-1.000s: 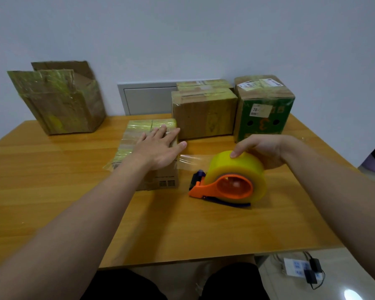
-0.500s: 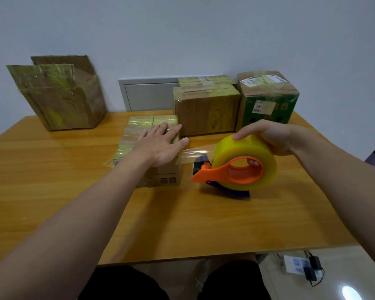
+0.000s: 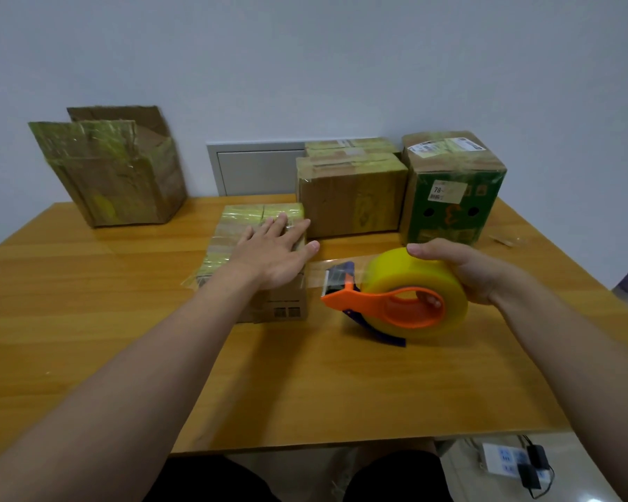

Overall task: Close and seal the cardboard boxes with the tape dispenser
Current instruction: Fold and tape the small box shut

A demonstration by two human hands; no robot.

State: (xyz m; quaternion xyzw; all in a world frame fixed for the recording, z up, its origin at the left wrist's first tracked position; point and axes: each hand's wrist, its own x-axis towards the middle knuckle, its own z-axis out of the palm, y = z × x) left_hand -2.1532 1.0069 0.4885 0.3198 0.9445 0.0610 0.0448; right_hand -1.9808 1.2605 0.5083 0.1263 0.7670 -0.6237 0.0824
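Head view: the left hand [image 3: 272,255] lies flat, fingers straight, on top of the small box [image 3: 280,309], which sits on the bench [image 3: 305,393] just left of centre. The right hand [image 3: 461,269] grasps the tape dispenser [image 3: 396,302], with fingers curled over the yellow roll and through its core. The dispenser appears lifted off the bench, just right of the box, with its cutter end toward it. A clear tape strip [image 3: 327,264] spans from the box's right edge to the cutter. At the rear stand a brown box [image 3: 352,197] and a green box [image 3: 454,204], both taped closed. An open box [image 3: 116,182] stands well apart at the far left, flaps up.

Step in hand, as judged: sever the strip and finish the seal on the small box.

1. Press the flat hand down firmly so the box cannot slide or tip toward the pull.
2. Hold the strip taut; slack tape is likely to wrinkle or stick to itself.
3. Bring the dispenser down along the box's right side so the strip bonds before cutting.
4. Tilt the dispenser so the blade bites across the full width, then snap sharply.
5. Smooth the free end down with the left thumb.

The open box probably needs sealing next.
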